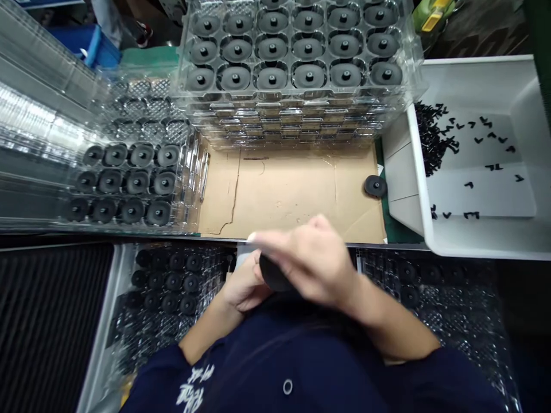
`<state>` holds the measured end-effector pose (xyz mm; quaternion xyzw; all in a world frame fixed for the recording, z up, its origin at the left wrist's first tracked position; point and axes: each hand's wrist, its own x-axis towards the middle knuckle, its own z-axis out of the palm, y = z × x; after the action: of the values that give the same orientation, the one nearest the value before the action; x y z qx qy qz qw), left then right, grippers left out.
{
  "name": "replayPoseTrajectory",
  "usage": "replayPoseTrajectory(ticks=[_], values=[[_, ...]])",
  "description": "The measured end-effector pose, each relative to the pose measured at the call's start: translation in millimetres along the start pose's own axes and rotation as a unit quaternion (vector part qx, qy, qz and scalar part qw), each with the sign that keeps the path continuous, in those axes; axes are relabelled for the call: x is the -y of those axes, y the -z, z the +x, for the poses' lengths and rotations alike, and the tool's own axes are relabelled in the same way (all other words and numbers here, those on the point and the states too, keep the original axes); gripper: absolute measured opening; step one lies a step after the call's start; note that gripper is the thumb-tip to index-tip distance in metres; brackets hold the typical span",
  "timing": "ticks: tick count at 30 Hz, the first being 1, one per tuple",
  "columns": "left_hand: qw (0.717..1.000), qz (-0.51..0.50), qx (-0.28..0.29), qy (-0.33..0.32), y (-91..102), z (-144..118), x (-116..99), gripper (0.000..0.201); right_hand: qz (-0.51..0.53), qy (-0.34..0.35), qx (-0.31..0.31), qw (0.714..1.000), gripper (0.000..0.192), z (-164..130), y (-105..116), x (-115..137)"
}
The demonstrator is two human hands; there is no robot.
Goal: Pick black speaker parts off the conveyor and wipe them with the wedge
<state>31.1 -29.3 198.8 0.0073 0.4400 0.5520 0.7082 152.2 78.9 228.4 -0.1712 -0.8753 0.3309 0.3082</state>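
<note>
A black round disc [272, 274] is held in front of my body, partly covered by my hands. My left hand [246, 289] is closed around its left edge. Over the disc's right side is my right hand [316, 261], blurred by motion, with one finger stretching to the left. Whether the right hand grips the disc or anything small cannot be made out. On the cardboard [284, 189] ahead lies another black disc [375, 186] with a small central stub, near the white bin.
Stacked clear plastic trays [297, 94] with rows of black discs stand at the back. Another clear tray [183, 198] of discs is at left. A white bin [467, 241] at right holds small black L-shaped pieces [430, 140]. More trays [172, 281] sit below the table edge.
</note>
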Motion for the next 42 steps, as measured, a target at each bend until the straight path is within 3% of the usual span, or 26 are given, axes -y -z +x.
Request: replayPoseTrajectory(ticks=[3, 5, 8, 13, 18, 21, 24, 27, 29, 31, 33, 35, 37, 40, 42], values=[[0.997, -0.046, 0.066, 0.008, 2.6, -1, -5, 0.054, 0.084, -0.231, -0.025, 0.969, 0.031, -12, 0, -57], [0.992, -0.080, 0.099, 0.007, 5.9, -1, -7, 0.065, 0.037, -0.351, 0.014, 0.936, 0.034, -29, -3, -97], [0.987, -0.105, 0.120, 0.001, 11.4, 0, -6, 0.070, -0.071, -0.422, 0.069, 0.901, 0.034, -57, -15, -130], [0.983, -0.131, 0.129, 0.000, 16.2, 3, -2, 0.066, -0.111, -0.415, 0.094, 0.898, 0.041, -83, -41, -119], [0.988, -0.149, 0.044, 0.017, 14.1, 13, -4, 0.079, -0.137, -0.390, 0.066, 0.908, 0.036, -85, -64, -116], [0.984, -0.179, -0.016, 0.021, 10.8, 19, -6, 0.071, -0.100, -0.357, 0.096, 0.924, 0.034, -82, -59, -133], [0.981, -0.192, -0.028, 0.017, 6.8, 20, -4, 0.062, -0.068, -0.352, 0.117, 0.926, 0.030, -68, -35, -136], [0.983, -0.182, -0.004, 0.019, 2.3, 18, 2, 0.062, -0.029, -0.329, 0.085, 0.940, 0.026, -47, -9, -98], [0.987, -0.160, 0.004, 0.001, 0.5, 18, 8, 0.063, 0.024, -0.251, 0.001, 0.968, 0.029, -34, -2, -56], [0.992, -0.119, 0.000, -0.029, 0.8, 18, 13, 0.068, 0.013, -0.154, -0.070, 0.986, 0.027, -23, -2, -18], [0.996, -0.069, -0.005, -0.051, 2.9, 18, 13, 0.074, -0.007, -0.093, -0.041, 0.995, 0.024, -15, -6, 6], [0.997, -0.032, -0.007, -0.076, 4.4, 17, 9, 0.078, -0.008, -0.076, 0.046, 0.996, 0.021, -9, -7, 13], [0.992, -0.018, -0.003, -0.124, 2.8, 15, 3, 0.075, -0.006, -0.074, 0.070, 0.995, 0.016, -4, -8, 12], [0.983, 0.002, 0.011, -0.184, -3.5, 8, -7, 0.063, 0.005, -0.043, -0.083, 0.996, 0.014, -10, -13, 10], [0.982, 0.026, 0.037, -0.182, -6.0, 4, -11, 0.063, 0.053, -0.018, -0.135, 0.989, 0.015, -22, -16, 9]])
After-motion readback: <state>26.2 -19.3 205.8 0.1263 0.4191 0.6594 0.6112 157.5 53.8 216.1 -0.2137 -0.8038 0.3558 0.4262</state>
